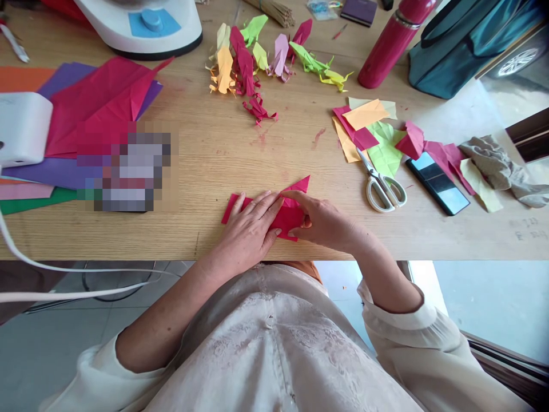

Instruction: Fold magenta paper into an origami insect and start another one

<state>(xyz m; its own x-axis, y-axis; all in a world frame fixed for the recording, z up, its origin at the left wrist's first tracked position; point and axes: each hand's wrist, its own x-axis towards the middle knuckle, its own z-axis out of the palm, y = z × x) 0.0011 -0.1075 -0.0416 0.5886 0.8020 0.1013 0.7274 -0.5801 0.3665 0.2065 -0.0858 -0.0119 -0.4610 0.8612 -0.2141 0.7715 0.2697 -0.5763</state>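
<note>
A folded piece of pinkish-red paper (288, 220) lies near the table's front edge, with a pointed flap (300, 186) sticking up at its right end. My left hand (249, 232) rests flat across the left part of the paper, its fingers stretched out and pressing it to the wood. At the right end, my right hand (326, 222) grips the paper between thumb and fingers, its index fingertip close to the left hand's fingertips. Both hands cover part of the folds. Scissors (386, 191) with white handles lie to the right of my right hand.
Several folded paper figures (244, 63) stand at the back beside a red bottle (388, 48) and teal bag (454, 51). Paper scraps (386, 149) and a phone (438, 183) lie right; coloured sheets (94, 109), a white device (23, 129) and a blurred object (132, 171) are left.
</note>
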